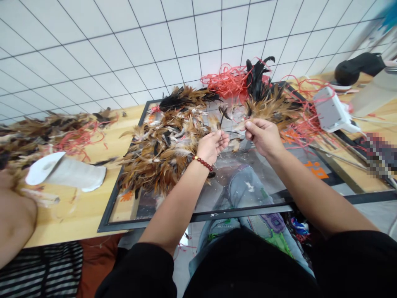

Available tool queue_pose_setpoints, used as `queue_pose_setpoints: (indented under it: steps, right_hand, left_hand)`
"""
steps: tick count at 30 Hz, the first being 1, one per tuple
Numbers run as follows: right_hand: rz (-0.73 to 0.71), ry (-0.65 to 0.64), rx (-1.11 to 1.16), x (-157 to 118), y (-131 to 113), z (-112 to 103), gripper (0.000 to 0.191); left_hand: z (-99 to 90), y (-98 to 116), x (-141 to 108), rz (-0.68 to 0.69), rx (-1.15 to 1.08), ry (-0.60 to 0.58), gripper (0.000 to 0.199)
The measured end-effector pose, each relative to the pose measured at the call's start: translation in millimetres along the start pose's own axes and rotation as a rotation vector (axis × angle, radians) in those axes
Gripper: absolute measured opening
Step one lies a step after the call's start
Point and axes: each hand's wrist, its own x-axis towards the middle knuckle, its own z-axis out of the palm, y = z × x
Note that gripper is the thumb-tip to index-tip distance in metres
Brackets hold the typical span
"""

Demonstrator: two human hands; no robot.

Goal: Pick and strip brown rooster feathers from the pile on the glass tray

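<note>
My left hand (214, 145), with a dark red bead bracelet (202, 163) at the wrist, has its thumb and forefinger pinched on a thin dark feather (222, 118); its other fingers curl loosely. Close by on the right, my right hand (264, 135) pinches a small pale feather (239, 126) by its end. Both hands are above a glass panel with a black frame (242, 212). Left of my hands lies a large heap of brown feathers (164, 153). Another brown feather bunch (274, 105) is behind my right hand.
Pink plastic strips (228, 82) are piled against the tiled wall (186, 37), beside black feathers (257, 78). A white power strip (333, 109) stands at the right. A white roll (66, 170) and more feathers (52, 128) lie left, near another person's arm (15, 219).
</note>
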Motion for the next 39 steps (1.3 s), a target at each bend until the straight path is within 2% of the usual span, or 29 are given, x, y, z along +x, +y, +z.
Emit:
queue_pose_setpoints:
  steps: [8,16,18,21,23,25,26,28,30,33,36,39]
  right_hand:
    - [-0.055,-0.119,-0.168,-4,8,5,0.027]
    - [-0.179,-0.127,-0.312,-5,16,5,0.016]
    - [-0.196,-0.1,-0.341,-3,15,1,0.017]
    - [-0.218,-0.034,-0.432,1,11,-9,0.017]
    - [-0.285,-0.167,-0.582,4,7,-19,0.014]
    - [-0.366,-0.396,-0.747,5,4,-26,0.016]
    - [-0.396,-0.488,-0.819,5,3,-29,0.022]
    - [-0.427,-0.556,-0.955,4,5,-31,0.036]
    - [-0.427,-0.557,-1.073,2,10,-29,0.045]
    - [-0.408,-0.53,-1.157,1,22,-22,0.045]
    - [-0.437,-0.474,-1.181,1,27,-17,0.032]
    - [-0.521,-0.38,-1.147,1,23,-15,0.022]
  left_hand:
    - [4.9,-4,-6,-0.087,0.143,-0.106,0.014]
    - [3.1,-2,-8,-0.039,0.38,-0.185,0.02]
    - [3.5,-1,-8,-0.016,0.422,-0.182,0.023]
    - [3.4,3,-7,0.055,0.293,-0.11,0.021]
    - [2.1,6,-5,0.095,0.153,-0.037,0.016]
    - [0.2,8,-2,0.108,0.057,0.02,0.014]
    - [-0.6,9,-1,0.108,0.028,0.037,0.015]
    - [-1.7,9,1,0.108,-0.011,0.057,0.016]
    - [-2.0,9,2,0.115,-0.03,0.058,0.014]
    - [-1.3,7,2,0.126,-0.021,0.047,0.014]
    - [-0.5,6,0,0.125,0.025,0.031,0.015]
    - [0.3,5,-1,0.112,0.076,0.032,0.013]
